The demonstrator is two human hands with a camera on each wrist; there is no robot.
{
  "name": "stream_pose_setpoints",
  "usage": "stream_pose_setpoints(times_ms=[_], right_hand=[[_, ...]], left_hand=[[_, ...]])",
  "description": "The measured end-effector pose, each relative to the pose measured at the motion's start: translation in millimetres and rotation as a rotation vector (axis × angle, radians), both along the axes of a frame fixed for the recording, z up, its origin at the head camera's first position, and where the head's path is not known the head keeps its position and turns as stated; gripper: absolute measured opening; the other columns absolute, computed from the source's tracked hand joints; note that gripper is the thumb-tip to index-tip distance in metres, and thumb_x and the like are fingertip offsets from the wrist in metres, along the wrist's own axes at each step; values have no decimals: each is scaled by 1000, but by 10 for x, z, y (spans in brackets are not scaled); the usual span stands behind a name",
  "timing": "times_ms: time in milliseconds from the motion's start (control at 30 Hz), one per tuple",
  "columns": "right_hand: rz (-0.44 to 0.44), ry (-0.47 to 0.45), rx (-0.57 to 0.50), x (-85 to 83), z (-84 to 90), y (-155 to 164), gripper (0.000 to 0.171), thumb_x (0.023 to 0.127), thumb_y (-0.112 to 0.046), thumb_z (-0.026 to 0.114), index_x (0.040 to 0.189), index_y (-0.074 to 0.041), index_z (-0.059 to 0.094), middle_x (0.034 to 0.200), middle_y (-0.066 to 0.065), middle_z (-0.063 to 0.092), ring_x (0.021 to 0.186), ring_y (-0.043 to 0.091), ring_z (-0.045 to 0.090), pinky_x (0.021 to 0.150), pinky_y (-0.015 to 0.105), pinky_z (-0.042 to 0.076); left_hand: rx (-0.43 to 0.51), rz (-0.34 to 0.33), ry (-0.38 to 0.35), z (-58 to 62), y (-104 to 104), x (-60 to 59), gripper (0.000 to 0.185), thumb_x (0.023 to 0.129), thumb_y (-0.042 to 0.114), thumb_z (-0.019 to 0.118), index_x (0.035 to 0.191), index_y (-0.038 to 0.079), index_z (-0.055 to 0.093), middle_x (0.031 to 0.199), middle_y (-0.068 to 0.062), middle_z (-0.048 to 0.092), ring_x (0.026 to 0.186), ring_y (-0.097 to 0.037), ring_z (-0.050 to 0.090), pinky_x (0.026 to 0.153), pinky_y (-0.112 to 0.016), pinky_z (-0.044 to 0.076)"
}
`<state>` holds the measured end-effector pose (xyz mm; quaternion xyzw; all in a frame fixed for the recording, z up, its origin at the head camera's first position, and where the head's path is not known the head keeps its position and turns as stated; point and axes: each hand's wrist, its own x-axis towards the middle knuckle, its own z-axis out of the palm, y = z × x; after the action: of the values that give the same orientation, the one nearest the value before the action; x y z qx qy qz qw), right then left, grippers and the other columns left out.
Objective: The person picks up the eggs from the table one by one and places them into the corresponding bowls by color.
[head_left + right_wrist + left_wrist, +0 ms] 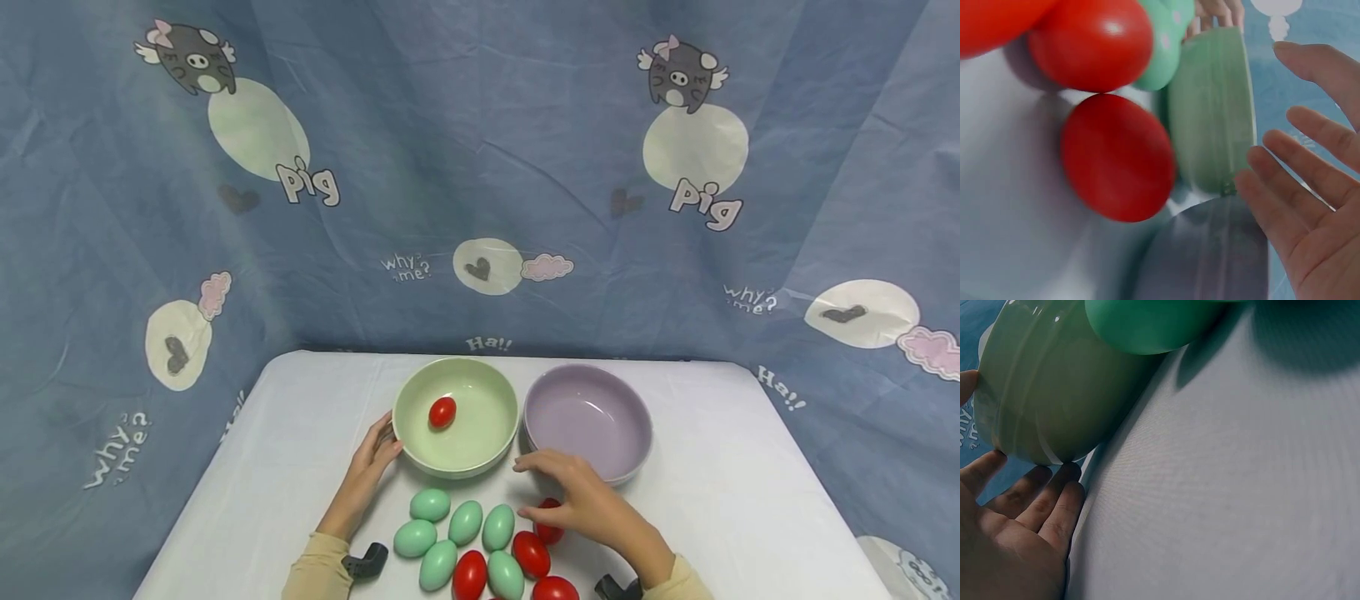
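Observation:
My left hand (367, 471) rests its fingertips against the left outer side of a light green bowl (487, 417), fingers fairly straight. One red egg (442, 412) lies inside that bowl. My right hand (588, 500) hovers, fingers spread and holding nothing, over the near edge of a purple bowl (588, 417). Below it a red egg (1117, 157) lies on the table, partly hidden by the hand in the head view. Several green eggs (466, 523) and more red eggs (532, 555) lie in a group in front of the bowls.
A white-covered table (750, 500) carries everything. Behind it hangs a blue printed cloth (480, 167). The two bowls stand side by side near the table's far edge. Some red eggs are cut off by the bottom of the head view.

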<state>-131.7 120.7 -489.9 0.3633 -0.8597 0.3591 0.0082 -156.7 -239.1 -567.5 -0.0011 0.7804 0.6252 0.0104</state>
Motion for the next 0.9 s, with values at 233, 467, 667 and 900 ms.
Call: stream_pose_setpoints(times_ms=[233, 467, 667, 900], right_hand=[[-39, -29, 9, 118, -123, 73, 48, 83, -29, 88, 126, -17, 70, 123, -6, 74, 113, 15, 69, 102, 36, 59], [-62, -40, 31, 198, -182, 111, 47, 83, -22, 87, 127, -14, 70, 123, -5, 74, 115, 15, 69, 103, 35, 59], [-82, -53, 56, 235, -241, 166, 45, 85, -24, 86, 125, -11, 71, 121, -4, 75, 115, 16, 70, 103, 36, 59], [-95, -60, 99, 265, -342, 245, 43, 88, -28, 83, 125, -12, 70, 122, -5, 74, 115, 17, 69, 103, 38, 59]], left_hand=[[-3, -4, -2, 5, -15, 21, 65, 107, 38, 55, 163, 20, 29, 168, -14, 34, 155, -36, 34, 127, -52, 29], [-15, 6, -4, 8, -22, 23, 66, 107, 40, 55, 163, 20, 28, 168, -14, 34, 155, -37, 35, 127, -53, 29], [-8, 7, -23, 4, -9, 7, 66, 106, 43, 56, 163, 24, 28, 168, -11, 34, 155, -35, 34, 128, -53, 28], [-4, 6, -34, -5, -12, 10, 67, 105, 44, 56, 163, 26, 28, 169, -11, 33, 156, -36, 33, 128, -57, 26]])
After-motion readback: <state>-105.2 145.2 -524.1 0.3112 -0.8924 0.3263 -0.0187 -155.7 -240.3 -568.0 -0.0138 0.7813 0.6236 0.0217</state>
